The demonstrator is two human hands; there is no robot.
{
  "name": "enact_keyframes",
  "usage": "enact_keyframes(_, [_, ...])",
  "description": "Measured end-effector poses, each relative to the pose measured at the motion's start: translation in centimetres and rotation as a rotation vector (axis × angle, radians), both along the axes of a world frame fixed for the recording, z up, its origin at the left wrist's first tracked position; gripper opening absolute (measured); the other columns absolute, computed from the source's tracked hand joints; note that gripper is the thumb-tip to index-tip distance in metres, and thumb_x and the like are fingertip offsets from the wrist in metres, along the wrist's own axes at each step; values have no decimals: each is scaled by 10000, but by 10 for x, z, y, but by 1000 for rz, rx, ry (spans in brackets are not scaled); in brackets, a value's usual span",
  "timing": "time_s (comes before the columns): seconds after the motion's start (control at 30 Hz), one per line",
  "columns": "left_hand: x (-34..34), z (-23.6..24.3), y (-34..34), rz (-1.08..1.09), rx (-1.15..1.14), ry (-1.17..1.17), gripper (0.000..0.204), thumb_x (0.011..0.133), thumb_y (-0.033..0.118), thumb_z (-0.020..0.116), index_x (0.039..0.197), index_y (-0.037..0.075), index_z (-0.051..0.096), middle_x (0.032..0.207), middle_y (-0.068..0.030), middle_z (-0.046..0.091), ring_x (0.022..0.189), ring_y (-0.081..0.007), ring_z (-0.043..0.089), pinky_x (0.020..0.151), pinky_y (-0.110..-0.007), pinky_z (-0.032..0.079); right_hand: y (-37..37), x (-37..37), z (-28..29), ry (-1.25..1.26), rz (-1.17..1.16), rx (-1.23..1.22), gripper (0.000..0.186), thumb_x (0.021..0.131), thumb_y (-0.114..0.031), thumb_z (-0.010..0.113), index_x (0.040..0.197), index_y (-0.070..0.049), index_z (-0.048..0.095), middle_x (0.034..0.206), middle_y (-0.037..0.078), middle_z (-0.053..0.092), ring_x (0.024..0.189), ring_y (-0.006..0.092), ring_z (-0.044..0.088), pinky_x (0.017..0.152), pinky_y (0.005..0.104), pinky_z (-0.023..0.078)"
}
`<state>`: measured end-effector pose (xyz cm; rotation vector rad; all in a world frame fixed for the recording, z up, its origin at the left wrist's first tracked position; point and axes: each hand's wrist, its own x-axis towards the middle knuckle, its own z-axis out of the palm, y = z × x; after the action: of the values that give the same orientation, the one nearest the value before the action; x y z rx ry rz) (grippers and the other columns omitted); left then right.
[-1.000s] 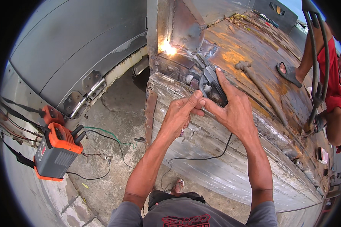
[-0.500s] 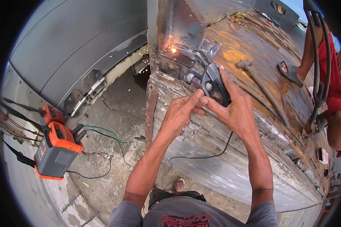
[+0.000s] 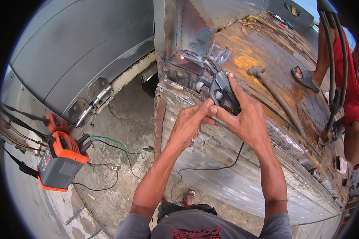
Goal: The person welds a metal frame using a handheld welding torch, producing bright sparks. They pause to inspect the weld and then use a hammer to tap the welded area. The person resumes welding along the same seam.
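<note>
My right hand (image 3: 247, 113) is wrapped round a dark grey welding electrode holder (image 3: 224, 89). A short welding rod (image 3: 193, 59) sticks out of its jaws to the left. The rod's tip glows orange against the joint at the foot of an upright steel post (image 3: 193, 36). My left hand (image 3: 189, 121) has its fingers curled, with the thumb and forefinger pinched at the holder's lower edge, against my right thumb. Part of the grip is hidden behind my fingers. A thin black cable (image 3: 211, 169) hangs below my right hand.
An orange and grey welding machine (image 3: 64, 161) sits at left with cables. A hammer (image 3: 277, 95) lies on the rusty deck (image 3: 243, 44). Another person's sandalled foot (image 3: 305, 77) is at right, near a hanging black tool (image 3: 337, 91). A hinged grey panel (image 3: 83, 51) stands at upper left.
The bright arc and flying sparks have died down to a small glow at the rod's tip. Both hands and the holder have shifted very slightly left and down.
</note>
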<state>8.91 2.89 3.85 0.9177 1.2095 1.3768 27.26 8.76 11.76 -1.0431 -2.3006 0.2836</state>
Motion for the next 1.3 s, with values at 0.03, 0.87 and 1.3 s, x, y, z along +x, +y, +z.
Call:
enact_keyframes(0.03, [0,0,-3,-23,33,7,739,1016,710,657,1085,-14,788,754,-101,726,451,-36,454,408,-220,324,-2,1,-2,34,25,44,1073,881,-656,813,1670,-40,427,1177,289,752,1024,457,763,858,497,596])
enact_keyframes(0.87, [3,-14,-131,144,162,-14,529,1076,352,702,1333,-109,711,597,75,519,498,-13,444,489,-248,328,33,92,12,-466,-381,341,470,1043,-153,669,1486,-36,563,1208,263,666,1010,494,685,855,569,550])
enact_keyframes(1.3, [-28,-31,-158,169,153,-10,505,1072,340,698,1328,-95,719,598,86,515,503,-6,445,493,-241,324,17,-55,6,-734,136,435,901,992,-83,657,1722,-454,280,1055,138,607,882,342,733,631,477,621])
